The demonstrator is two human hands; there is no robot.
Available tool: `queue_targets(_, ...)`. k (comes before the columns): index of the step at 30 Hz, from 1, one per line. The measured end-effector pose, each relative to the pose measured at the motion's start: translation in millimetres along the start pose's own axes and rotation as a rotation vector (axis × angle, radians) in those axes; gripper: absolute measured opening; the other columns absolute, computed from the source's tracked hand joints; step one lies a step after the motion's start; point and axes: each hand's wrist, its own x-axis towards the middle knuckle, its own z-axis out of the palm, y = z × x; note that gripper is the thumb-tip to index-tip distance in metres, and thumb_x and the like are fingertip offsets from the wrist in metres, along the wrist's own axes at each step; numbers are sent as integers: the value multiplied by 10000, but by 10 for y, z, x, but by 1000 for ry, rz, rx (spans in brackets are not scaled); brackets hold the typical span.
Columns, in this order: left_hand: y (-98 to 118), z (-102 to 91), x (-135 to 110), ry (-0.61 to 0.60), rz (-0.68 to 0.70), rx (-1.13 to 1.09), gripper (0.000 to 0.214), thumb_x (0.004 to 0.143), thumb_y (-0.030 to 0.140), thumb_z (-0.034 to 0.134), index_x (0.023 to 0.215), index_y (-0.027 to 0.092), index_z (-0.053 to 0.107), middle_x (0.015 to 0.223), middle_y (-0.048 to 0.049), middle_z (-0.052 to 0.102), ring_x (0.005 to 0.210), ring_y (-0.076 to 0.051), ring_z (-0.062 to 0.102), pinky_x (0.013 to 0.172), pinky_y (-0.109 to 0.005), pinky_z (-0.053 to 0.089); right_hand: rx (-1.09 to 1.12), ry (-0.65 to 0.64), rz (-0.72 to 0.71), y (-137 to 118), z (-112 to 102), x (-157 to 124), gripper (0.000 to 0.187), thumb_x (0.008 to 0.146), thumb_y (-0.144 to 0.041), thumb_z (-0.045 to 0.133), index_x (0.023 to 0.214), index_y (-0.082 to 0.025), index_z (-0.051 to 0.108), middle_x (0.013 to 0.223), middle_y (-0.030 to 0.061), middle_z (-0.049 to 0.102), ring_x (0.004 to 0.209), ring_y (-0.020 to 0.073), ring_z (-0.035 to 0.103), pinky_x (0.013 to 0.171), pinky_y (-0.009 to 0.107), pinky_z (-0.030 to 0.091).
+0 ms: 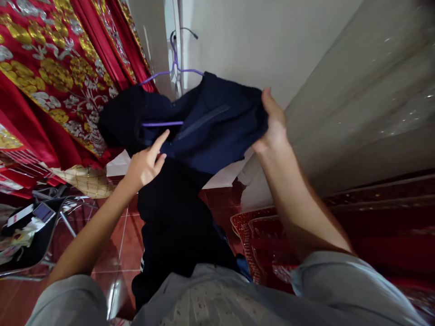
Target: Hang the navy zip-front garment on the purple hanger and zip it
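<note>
A dark navy garment (204, 131) hangs over a purple wire hanger (175, 68) in front of a white wall; its lower part droops down toward my lap. My right hand (273, 122) grips the garment's right edge, fingers closed on the cloth. My left hand (146, 163) reaches up to the left part of the garment, index finger stretched out near the hanger's purple bar (162, 123), the other fingers curled.
A red curtain with gold and silver flowers (50, 68) hangs at the left. Below it stands a metal-framed black chair (37, 244) with small items on it. The floor has red tiles (125, 240). A red patterned cushion or mat (265, 244) lies at right, below a grey surface (367, 113).
</note>
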Motion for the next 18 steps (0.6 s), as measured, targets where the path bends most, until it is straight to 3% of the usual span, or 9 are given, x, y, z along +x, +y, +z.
queue_targets(3, -58, 280, -35, -88, -16, 50, 429, 991, 350, 542, 1397, 227, 602, 887, -88, 709, 749, -245, 661, 695, -333, 503, -63, 6, 7, 96, -120, -73, 433, 881, -699, 556, 1072, -335, 691, 1073, 31, 753, 1165, 289, 664, 964, 536, 590)
queue_targets(5, 0, 392, -112, -101, -21, 46, 317, 1004, 414, 539, 1163, 201, 711, 812, -90, 675, 768, -265, 655, 703, -353, 501, -98, 108, -60, 104, -173, -35, 360, 874, -670, 572, 1011, -359, 690, 1125, 15, 738, 1168, 296, 653, 996, 540, 566)
queue_targets(8, 227, 477, -268, 16, -7, -62, 345, 995, 471, 569, 823, 196, 688, 798, -84, 635, 841, -269, 641, 767, -380, 512, -266, 428, -370, 60, -140, -121, 139, 836, -417, 685, 954, -346, 672, 1185, 6, 688, 1220, 268, 612, 1119, 469, 472)
queue_targets(11, 538, 560, -379, 160, -29, -201, 385, 966, 431, 619, 661, 201, 564, 784, -67, 606, 808, -243, 620, 756, -382, 518, -384, 575, -631, 95, 95, -578, 325, 822, -209, 681, 1118, -339, 650, 1279, 15, 614, 1272, 240, 569, 1129, 425, 438)
queue_targets(13, 726, 655, -412, 228, -79, -289, 343, 951, 369, 629, 661, 215, 529, 736, -49, 586, 744, -229, 609, 722, -383, 523, -328, 518, -624, 241, 317, -1003, 119, 895, -262, 648, 987, -336, 637, 1047, 15, 640, 1051, 231, 644, 996, 428, 516)
queue_targets(14, 801, 715, -424, 250, -108, -333, 301, 943, 343, 632, 686, 224, 532, 725, -42, 585, 732, -227, 610, 715, -386, 528, -314, 439, -537, 349, 421, -1205, 41, 921, -288, 633, 895, -318, 626, 912, 12, 622, 910, 222, 650, 919, 423, 539)
queue_targets(16, 905, 851, -457, 279, -176, -423, 155, 936, 313, 626, 807, 242, 576, 762, -43, 615, 752, -230, 633, 726, -391, 545, -327, 157, -273, 599, 573, -1520, 57, 901, -345, 684, 915, -302, 650, 872, 18, 643, 822, 222, 645, 831, 419, 555)
queue_targets(17, 934, 919, -482, 287, -215, -471, 62, 941, 309, 614, 926, 251, 599, 809, -48, 637, 777, -231, 650, 739, -391, 555, -313, 90, -206, 718, 615, -1622, 95, 882, -356, 708, 934, -294, 658, 868, 22, 643, 821, 223, 643, 819, 415, 555)
queue_targets(18, 952, 981, -514, 292, -256, -524, 142, 952, 307, 597, 1086, 260, 594, 866, -56, 657, 805, -230, 667, 753, -391, 564, -309, 38, -148, 819, 636, -1687, 143, 862, -359, 732, 967, -289, 666, 886, 26, 647, 838, 223, 642, 822, 412, 554)
